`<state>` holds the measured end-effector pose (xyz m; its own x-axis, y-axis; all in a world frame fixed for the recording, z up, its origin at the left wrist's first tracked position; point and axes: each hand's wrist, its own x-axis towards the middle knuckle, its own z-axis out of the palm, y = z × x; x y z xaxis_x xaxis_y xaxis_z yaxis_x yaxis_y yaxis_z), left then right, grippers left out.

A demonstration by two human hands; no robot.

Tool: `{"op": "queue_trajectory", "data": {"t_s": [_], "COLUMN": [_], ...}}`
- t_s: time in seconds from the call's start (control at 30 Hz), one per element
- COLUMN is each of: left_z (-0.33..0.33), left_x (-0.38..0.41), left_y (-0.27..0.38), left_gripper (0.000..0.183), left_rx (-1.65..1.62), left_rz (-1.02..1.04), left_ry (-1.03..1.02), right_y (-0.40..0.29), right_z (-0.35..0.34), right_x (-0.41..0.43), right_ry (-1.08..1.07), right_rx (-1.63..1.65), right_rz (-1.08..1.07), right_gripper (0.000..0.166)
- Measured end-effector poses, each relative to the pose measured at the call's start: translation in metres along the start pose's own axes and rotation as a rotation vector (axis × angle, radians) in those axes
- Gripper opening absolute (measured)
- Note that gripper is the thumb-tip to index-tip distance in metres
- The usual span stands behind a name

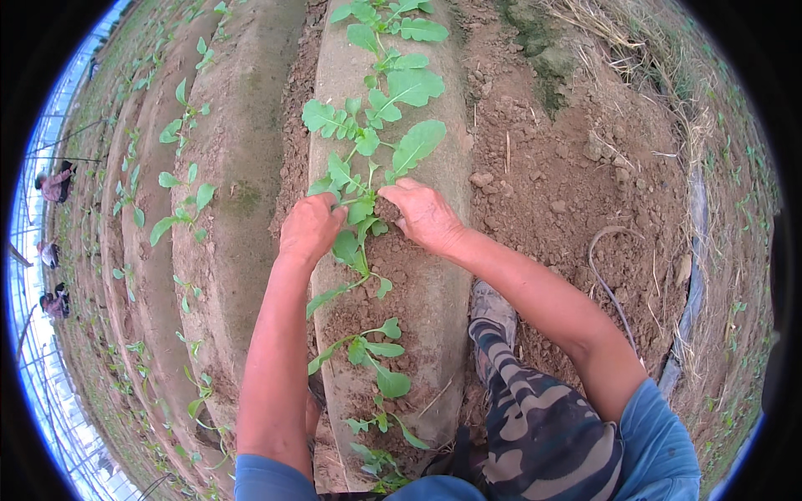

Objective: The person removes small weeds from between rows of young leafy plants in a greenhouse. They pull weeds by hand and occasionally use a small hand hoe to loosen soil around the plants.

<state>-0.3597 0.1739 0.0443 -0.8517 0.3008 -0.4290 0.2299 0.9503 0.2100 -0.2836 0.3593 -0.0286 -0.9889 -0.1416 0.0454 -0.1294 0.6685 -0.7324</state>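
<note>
Both my hands are at a row of leafy green seedlings on a raised soil bed. My left hand (311, 227) is at the left side of one seedling (361, 206), its thumb and forefinger at a leaf stem; whether they are closed on it is not plain. My right hand (424, 215) is bent at the same plant's right side, beside a dark patch of soil under its fingers; what it holds, if anything, is hidden. Larger lobed leaves (410, 87) spread above the hands. Below them, smaller seedlings (374, 351) stand in loose soil.
A furrow of crumbly soil (532, 188) runs to the right, where my shoe (493, 310) stands. Farther right lie a curved thin stalk or hose (604, 282), dry straw (698, 131) and a grey strip (697, 250). More planted beds (213, 156) and several people (56, 183) are to the left.
</note>
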Motion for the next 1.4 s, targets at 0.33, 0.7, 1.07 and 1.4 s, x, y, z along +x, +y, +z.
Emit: {"op": "queue_trajectory", "data": {"t_s": [0.33, 0.7, 1.07, 1.4], "left_z": [0.013, 0.015, 0.014, 0.010], "left_x": [-0.007, -0.010, -0.011, -0.012], "left_y": [-0.012, -0.018, -0.016, -0.011], "left_gripper": [0.030, 0.032, 0.030, 0.029], "left_rx": [-0.045, -0.043, -0.067, -0.094], "left_rz": [0.000, -0.021, -0.015, 0.026], "left_ry": [0.045, 0.003, -0.009, 0.016], "right_y": [0.009, 0.007, 0.008, 0.006], "right_z": [0.004, -0.010, -0.010, -0.009], "right_x": [-0.009, -0.012, -0.005, 0.023], "right_ry": [0.095, 0.150, 0.103, -0.141], "right_rx": [0.058, -0.064, 0.120, -0.047], "right_rz": [-0.086, -0.003, 0.141, 0.078], "right_gripper": [0.041, 0.044, 0.055, 0.051]}}
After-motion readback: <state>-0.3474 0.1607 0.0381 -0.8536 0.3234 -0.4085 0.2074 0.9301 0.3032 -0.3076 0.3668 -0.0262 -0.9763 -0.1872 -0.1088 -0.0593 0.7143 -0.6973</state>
